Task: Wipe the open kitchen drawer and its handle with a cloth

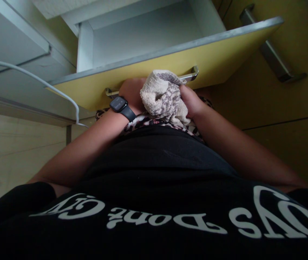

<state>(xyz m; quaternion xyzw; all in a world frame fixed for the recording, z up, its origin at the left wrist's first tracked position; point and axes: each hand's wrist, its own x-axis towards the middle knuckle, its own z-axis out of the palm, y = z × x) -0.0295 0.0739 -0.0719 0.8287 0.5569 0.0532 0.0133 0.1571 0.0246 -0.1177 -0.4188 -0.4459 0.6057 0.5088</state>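
Note:
A bunched cream terry towel with a grey-brown pattern is held between my two hands, in front of the pulled-out drawer. My left hand, with a black watch on its wrist, grips the towel from the left; its fingertips are hidden behind the cloth. From the right side, my right hand is closed on the towel, its fingers mostly covered by the folds. Just behind the towel runs the metal drawer handle, its middle hidden by the cloth and my left hand. Whether either hand touches the handle, I cannot tell.
The yellow-fronted drawer stands pulled out, its pale interior showing. Another metal handle is on the yellow cabinet at right. A white cable hangs across the left side, above the tiled floor.

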